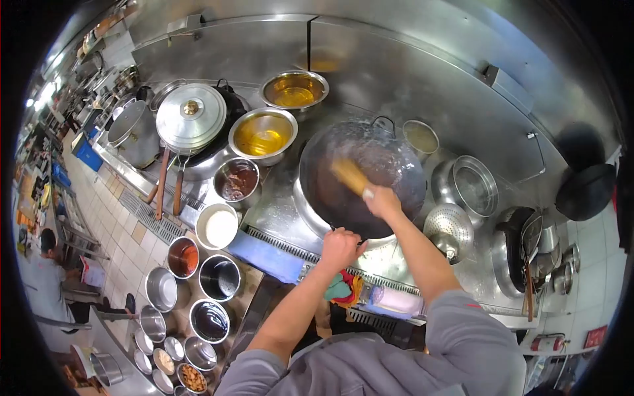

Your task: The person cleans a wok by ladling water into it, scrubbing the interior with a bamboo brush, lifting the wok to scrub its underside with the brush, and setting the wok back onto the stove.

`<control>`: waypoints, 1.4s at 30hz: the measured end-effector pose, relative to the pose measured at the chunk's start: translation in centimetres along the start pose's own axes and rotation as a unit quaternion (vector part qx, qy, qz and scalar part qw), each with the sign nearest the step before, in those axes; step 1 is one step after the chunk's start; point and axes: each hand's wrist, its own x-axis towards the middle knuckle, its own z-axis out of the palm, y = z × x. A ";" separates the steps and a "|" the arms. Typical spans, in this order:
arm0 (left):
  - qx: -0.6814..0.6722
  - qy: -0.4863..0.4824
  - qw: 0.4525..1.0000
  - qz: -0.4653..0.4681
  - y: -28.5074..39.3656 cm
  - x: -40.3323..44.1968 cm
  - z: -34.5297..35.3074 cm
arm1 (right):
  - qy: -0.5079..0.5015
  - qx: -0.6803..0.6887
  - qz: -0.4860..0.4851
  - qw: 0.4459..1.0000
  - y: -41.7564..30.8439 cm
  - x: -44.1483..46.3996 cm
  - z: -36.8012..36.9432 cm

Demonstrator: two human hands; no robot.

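Observation:
A large dark wok (403, 165) with water and steam in it sits on the steel stove. My right hand (381, 200) is closed round the end of a bamboo brush (349, 175), whose bristles reach into the wok and look blurred. At the wok's near rim, my left hand (342, 248) is wrapped round the wok's handle, with dark ends showing beside the fingers. Red, yellow and green cloths (346, 289) lie just below my left hand, at the stove's front edge.
Two bowls of yellow oil (263, 134) and a pot of red sauce (237, 179) stand left of the wok. A perforated ladle (448, 228) and a strainer (474, 185) lie right. Several metal pots (220, 277) are lower left; a person (49, 284) sits far left.

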 end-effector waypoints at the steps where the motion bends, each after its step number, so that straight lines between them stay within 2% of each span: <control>1: 0.010 0.012 1.000 0.004 -0.1 0.1 0.1 | -0.034 -0.033 -0.068 0.997 0.2 -2.9 -1.9; 3: 0.006 0.018 1.000 0.010 -0.2 -0.2 0.3 | -0.051 -0.068 -0.086 0.993 4.7 -7.3 -4.1; 5: 0.005 0.030 0.999 0.010 -0.3 -0.1 0.0 | -0.105 -0.211 -0.072 0.969 8.9 -6.5 -7.9; 6: 0.010 0.030 0.999 0.007 -0.5 -0.2 0.0 | -0.086 -0.264 -0.088 0.957 11.3 -4.2 -9.1; 7: -0.001 0.030 0.999 0.013 -0.9 -0.1 0.0 | 0.014 -0.260 -0.079 0.962 10.9 -1.9 -10.0; 8: -0.015 0.026 0.999 0.021 -0.9 -0.2 0.3 | 0.106 -0.179 -0.059 0.976 9.6 1.1 -8.9; 9: -0.035 0.038 0.998 0.038 -1.3 -0.2 0.5 | 0.082 -0.164 -0.058 0.981 8.6 4.9 -6.4; 10: -0.036 0.036 0.998 0.043 -1.3 -0.2 0.5 | 0.093 -0.074 0.015 0.993 3.8 5.5 -5.1; 11: -0.014 0.018 0.999 0.036 -1.4 0.1 0.5 | 0.094 -0.037 0.040 0.994 0.7 5.2 -3.1; 12: 0.005 -0.006 0.999 0.031 -1.5 0.0 0.5 | 0.127 0.054 -0.013 0.990 0.1 5.5 0.8; 13: -0.031 0.010 0.998 0.048 -1.8 -0.1 0.3 | 0.074 0.113 0.006 0.991 -2.2 2.2 -0.1; 14: -0.033 0.020 0.997 0.062 -2.1 -0.1 0.6 | 0.055 0.077 -0.067 0.993 -1.5 3.0 3.2; 16: -0.004 -0.023 0.999 0.045 -2.0 0.0 0.3 | -0.041 0.086 -0.048 0.994 -3.2 -4.2 -1.5; 17: -0.008 -0.025 0.998 0.054 -1.4 0.5 0.0 | -0.076 0.064 -0.097 0.990 -2.0 -6.0 -2.8; 19: 0.104 -0.045 0.991 0.075 -0.5 1.2 -1.3 | -0.110 0.000 -0.158 0.981 3.7 -8.0 -5.5; 20: 0.103 -0.044 0.991 0.078 -0.8 1.7 -1.1 | -0.151 -0.024 -0.139 0.978 7.3 -7.5 -7.5; 21: 0.109 -0.095 0.984 0.107 -1.4 2.1 -0.4 | -0.145 -0.081 -0.148 0.975 11.0 -6.5 -9.5; 22: 0.117 -0.144 0.973 0.136 -1.7 2.6 -0.2 | -0.121 -0.096 -0.008 0.988 10.7 -7.9 -14.1; 23: 0.079 -0.219 0.969 0.079 -1.4 2.9 -0.6 | 0.033 -0.150 0.099 0.983 13.1 -7.1 -14.3; 25: 0.078 -0.189 0.975 0.085 -1.0 2.3 -0.9 | 0.210 -0.079 0.170 0.960 13.6 -8.6 -16.8; 27: 0.080 -0.163 0.980 0.085 -0.9 1.5 -1.3 | 0.200 0.188 0.179 0.945 14.2 -11.3 -17.7; 29: 0.071 -0.124 0.985 0.098 -0.4 0.7 -1.3 | 0.271 0.320 0.149 0.896 17.8 -13.1 -14.0; 31: 0.072 -0.113 0.986 0.101 -0.1 -1.0 -1.7 | 0.277 0.441 0.134 0.843 22.1 -15.2 -9.9; 33: 0.071 -0.091 0.987 0.111 0.0 -3.4 -2.0 | 0.236 0.503 0.201 0.807 19.9 -20.6 -10.3; 35: 0.071 -0.101 0.986 0.112 0.2 -6.0 -2.4 | 0.263 0.543 0.231 0.764 19.8 -23.8 -9.0; 39: 0.047 -0.106 0.988 0.100 2.2 -9.0 -5.4 | 0.248 0.535 0.260 0.764 20.8 -29.0 -7.6; 42: 0.008 -0.095 0.993 0.075 3.6 -8.9 -9.4 | 0.274 0.523 0.289 0.753 20.9 -31.2 -7.2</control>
